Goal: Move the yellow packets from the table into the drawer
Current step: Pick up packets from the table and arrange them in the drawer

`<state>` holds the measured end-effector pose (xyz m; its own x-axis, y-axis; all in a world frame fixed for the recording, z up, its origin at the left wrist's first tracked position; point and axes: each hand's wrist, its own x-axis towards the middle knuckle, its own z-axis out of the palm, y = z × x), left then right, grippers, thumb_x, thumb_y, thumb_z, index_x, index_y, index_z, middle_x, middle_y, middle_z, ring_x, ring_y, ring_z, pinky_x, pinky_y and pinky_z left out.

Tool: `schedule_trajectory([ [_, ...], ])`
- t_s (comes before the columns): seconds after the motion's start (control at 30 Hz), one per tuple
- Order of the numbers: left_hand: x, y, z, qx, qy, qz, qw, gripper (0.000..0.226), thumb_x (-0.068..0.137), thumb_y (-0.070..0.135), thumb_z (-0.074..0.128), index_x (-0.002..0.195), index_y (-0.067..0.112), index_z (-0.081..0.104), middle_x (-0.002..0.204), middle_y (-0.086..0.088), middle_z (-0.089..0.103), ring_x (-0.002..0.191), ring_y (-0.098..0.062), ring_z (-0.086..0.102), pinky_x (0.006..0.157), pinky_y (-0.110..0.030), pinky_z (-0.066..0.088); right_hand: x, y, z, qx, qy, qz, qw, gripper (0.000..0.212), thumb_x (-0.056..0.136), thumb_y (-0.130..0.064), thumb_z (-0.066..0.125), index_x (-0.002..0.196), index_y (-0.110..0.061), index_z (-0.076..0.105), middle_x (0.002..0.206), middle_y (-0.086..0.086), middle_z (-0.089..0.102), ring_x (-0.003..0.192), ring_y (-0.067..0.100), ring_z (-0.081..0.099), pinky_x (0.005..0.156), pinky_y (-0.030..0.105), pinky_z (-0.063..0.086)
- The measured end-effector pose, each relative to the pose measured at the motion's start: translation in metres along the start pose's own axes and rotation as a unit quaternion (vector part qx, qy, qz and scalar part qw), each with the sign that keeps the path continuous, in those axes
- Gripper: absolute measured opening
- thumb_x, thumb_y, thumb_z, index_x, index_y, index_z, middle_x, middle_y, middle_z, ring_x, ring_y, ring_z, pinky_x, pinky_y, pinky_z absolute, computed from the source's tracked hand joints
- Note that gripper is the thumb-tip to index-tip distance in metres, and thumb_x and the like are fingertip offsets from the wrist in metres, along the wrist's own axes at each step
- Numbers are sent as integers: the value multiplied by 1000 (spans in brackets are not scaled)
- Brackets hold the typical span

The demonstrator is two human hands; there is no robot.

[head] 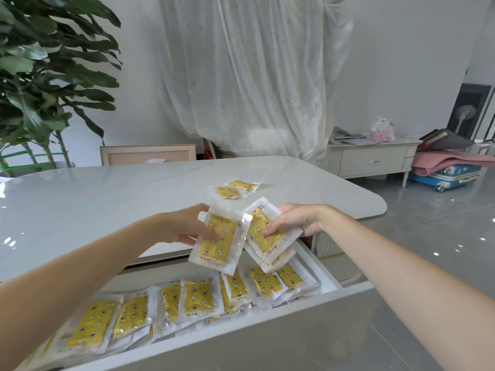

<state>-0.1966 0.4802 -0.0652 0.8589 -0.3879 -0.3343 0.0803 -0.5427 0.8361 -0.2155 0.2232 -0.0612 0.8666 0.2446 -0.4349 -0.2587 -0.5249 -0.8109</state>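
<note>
My left hand [184, 227] grips a yellow packet [218, 243] in clear wrap, held above the open drawer [328, 283]. Beside it, my right hand [297, 220] pinches a small stack of yellow packets [263, 236], thumb on top. Both sets hang just past the table's near edge. Inside the drawer lie several more yellow packets [192, 295], spread in rows. Two yellow packets [234, 188] remain on the white table [107, 199], farther back.
A large leafy plant [45, 76] stands at the back left. A sheer curtain [254, 76] hangs behind the table. To the right are a low cabinet [372, 159], a blue suitcase [444, 178] under a pink blanket, and glossy grey floor.
</note>
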Motion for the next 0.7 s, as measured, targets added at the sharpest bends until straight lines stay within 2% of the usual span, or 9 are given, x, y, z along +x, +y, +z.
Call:
schedule_trajectory([
  [0.13, -18, -14, 8, 62, -77, -22, 995, 39, 82, 7, 71, 119, 8, 62, 110, -8, 72, 102, -24, 69, 88, -34, 57, -5, 13, 9, -77, -57, 59, 994, 32, 84, -7, 71, 115, -1, 65, 110, 12, 70, 87, 19, 71, 79, 32, 59],
  [0.23, -17, -20, 11, 94, -74, -26, 992, 36, 81, 11, 73, 116, 5, 65, 112, -11, 70, 107, -29, 66, 97, -39, 51, -3, 24, 21, -113, -87, 86, 986, 21, 87, -4, 67, 108, -5, 66, 102, 9, 72, 83, 18, 71, 77, 34, 59],
  [0.3, -14, -23, 12, 106, -81, -35, 990, 38, 81, 13, 74, 116, 4, 65, 110, -12, 67, 101, -29, 63, 100, -43, 48, 0, 31, 28, -136, -87, 100, 982, 13, 89, -3, 64, 101, -8, 67, 93, 5, 73, 81, 17, 71, 78, 34, 59],
  [0.37, -12, -30, 16, 123, -97, -55, 986, 36, 84, 11, 71, 119, 4, 63, 114, -10, 68, 104, -27, 65, 98, -41, 50, 3, 38, 33, -143, -73, 110, 981, 16, 90, -4, 63, 107, -6, 66, 95, 5, 71, 89, 21, 69, 82, 34, 58],
  [0.47, -8, -46, 24, 155, -120, -90, 977, 35, 88, 9, 65, 122, 3, 60, 118, -14, 67, 107, -27, 66, 95, -38, 53, 10, 46, 37, -129, -41, 123, 983, 27, 91, -5, 62, 118, 0, 62, 109, 10, 69, 100, 28, 67, 89, 43, 55],
  [0.5, -6, -52, 26, 159, -125, -101, 974, 35, 88, 9, 64, 123, 2, 59, 119, -15, 67, 107, -28, 65, 95, -38, 53, 12, 48, 39, -125, -32, 125, 984, 28, 92, -6, 62, 119, 0, 61, 110, 11, 70, 97, 28, 68, 87, 44, 56],
  [0.6, -1, -69, 27, 151, -115, -136, 972, 38, 89, 8, 63, 125, 1, 54, 119, -14, 66, 106, -27, 66, 96, -40, 52, 24, 54, 44, -66, -21, 120, 990, 14, 92, -3, 60, 106, -1, 63, 88, 6, 73, 73, 17, 72, 66, 32, 61],
  [0.63, 2, -76, 26, 150, -100, -148, 972, 42, 89, 9, 64, 128, 0, 51, 120, -14, 64, 106, -27, 65, 95, -40, 52, 30, 56, 46, -33, -12, 119, 992, 12, 91, -1, 61, 103, -1, 62, 88, 7, 73, 74, 16, 72, 68, 32, 61],
  [0.7, 6, -89, 25, 131, -62, -166, 975, 51, 88, 9, 65, 133, 0, 43, 123, -13, 60, 104, -25, 64, 91, -36, 54, 41, 57, 53, 3, 17, 114, 993, 35, 84, -3, 70, 116, 1, 56, 110, 13, 69, 98, 21, 69, 87, 39, 57],
])
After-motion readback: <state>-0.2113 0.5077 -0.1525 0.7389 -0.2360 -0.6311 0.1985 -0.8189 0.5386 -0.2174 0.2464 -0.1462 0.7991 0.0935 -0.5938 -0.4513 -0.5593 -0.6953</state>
